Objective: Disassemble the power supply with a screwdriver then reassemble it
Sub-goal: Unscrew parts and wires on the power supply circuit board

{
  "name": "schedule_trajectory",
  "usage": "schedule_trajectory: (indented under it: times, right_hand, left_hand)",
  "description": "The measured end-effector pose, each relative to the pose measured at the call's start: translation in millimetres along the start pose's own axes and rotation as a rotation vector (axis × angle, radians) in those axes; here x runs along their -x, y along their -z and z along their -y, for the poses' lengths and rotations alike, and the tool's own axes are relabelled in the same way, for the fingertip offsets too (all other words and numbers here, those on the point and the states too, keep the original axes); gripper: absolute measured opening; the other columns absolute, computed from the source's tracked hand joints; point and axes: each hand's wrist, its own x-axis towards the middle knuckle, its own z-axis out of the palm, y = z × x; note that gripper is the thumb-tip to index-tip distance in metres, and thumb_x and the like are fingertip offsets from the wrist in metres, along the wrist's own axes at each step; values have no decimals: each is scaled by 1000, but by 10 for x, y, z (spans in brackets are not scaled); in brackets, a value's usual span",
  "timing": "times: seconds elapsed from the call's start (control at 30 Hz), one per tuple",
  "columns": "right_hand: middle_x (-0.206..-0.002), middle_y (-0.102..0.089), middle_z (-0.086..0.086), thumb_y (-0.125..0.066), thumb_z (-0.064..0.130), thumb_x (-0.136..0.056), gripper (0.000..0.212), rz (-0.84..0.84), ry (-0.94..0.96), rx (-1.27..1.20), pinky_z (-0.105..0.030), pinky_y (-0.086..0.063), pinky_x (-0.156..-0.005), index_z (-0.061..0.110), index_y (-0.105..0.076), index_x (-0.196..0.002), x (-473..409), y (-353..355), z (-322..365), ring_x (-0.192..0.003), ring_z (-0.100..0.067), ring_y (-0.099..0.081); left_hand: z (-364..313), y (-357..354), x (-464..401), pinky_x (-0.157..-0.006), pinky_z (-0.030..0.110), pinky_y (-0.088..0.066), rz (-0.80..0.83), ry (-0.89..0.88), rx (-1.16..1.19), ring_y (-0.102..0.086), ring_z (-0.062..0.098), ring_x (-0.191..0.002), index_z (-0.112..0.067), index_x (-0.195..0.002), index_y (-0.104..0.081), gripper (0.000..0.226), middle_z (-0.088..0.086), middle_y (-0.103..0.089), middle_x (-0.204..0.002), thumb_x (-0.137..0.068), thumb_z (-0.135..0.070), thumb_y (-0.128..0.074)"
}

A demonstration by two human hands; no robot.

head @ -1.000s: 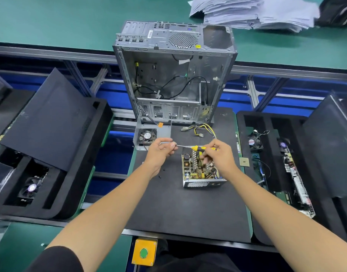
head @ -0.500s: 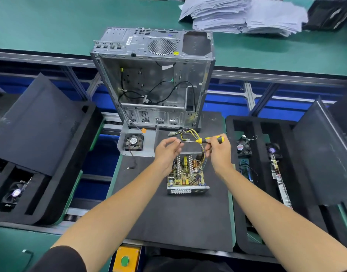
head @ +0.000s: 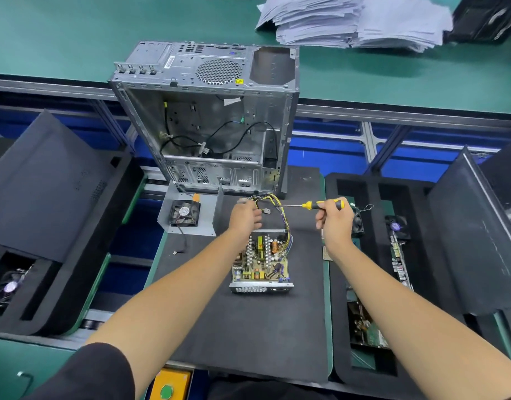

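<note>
Your right hand (head: pixel 335 223) grips the screwdriver (head: pixel 320 204), your left hand (head: pixel 244 217) pinches the wires (head: pixel 273 202): lift the rigid power supply (head: pixel 261 262) by its metal edges, since the bare board looks fragile.

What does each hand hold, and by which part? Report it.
The right hand grips the screwdriver by its yellow handle. The left hand is curled at the cable bundle; whether it actually holds the cables cannot be told.

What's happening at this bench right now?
A person is working on an opened power supply lying on a black mat, its circuit board exposed. The right hand grips a yellow-handled screwdriver above the mat. The left hand reaches into the wire bundle. The fan cover sits aside.
</note>
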Motion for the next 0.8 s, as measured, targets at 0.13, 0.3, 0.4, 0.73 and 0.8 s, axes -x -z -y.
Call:
schedule_trajectory:
  times: [0.13, 0.3, 0.4, 0.73, 0.8]
  right_hand:
    - [-51, -51, -2, -48, 1, -91, 18, -79, -17, -61, -21, -31, -37, 10, -47, -75, -141, 168, 34, -38, -15, -39]
    - [-50, -54, 1, -48, -3, -91, 22, -128, -35, -89, -22, -29, -37, 11, -43, -76, -277, 331, 3, -39, -18, -37]
    - [-53, -56, 1, -49, -3, -90, 24, -137, -43, -91, -22, -29, -37, 12, -41, -74, -341, 391, -30, -40, -18, -37]
    - [-46, -47, 0, -51, -1, -89, 28, -173, -77, -87, -23, -26, -38, 14, -41, -68, -537, 537, -65, -39, -14, -36]
    - [-49, -46, -2, -50, -2, -88, 28, -180, -81, -73, -23, -24, -39, 15, -40, -68, -551, 539, -68, -40, -13, -36]
  left_hand:
    - [-39, -223, -130, -72, 30, -45, 72, -8, -382, -60, 23, -81, -11, -89, -59, 18, 10, -65, -96, -104, -17, -51]
    - [32, -402, -200, -92, 35, -58, 183, 41, -498, -67, 24, -83, -1, -117, -64, 25, 18, -73, -111, -102, -21, -61]
    - [86, -415, -241, -82, 29, -59, 198, 4, -500, -70, 20, -80, 1, -119, -71, 34, 16, -75, -110, -98, -26, -69]
    - [126, -313, -263, -121, 41, -32, 368, -12, -589, -55, 18, -133, -21, -119, -77, 41, 1, -68, -135, -84, -42, -83]
    - [130, -294, -272, -121, 39, -34, 417, -22, -571, -60, 16, -128, -18, -121, -75, 34, 2, -71, -129, -91, -32, -78]
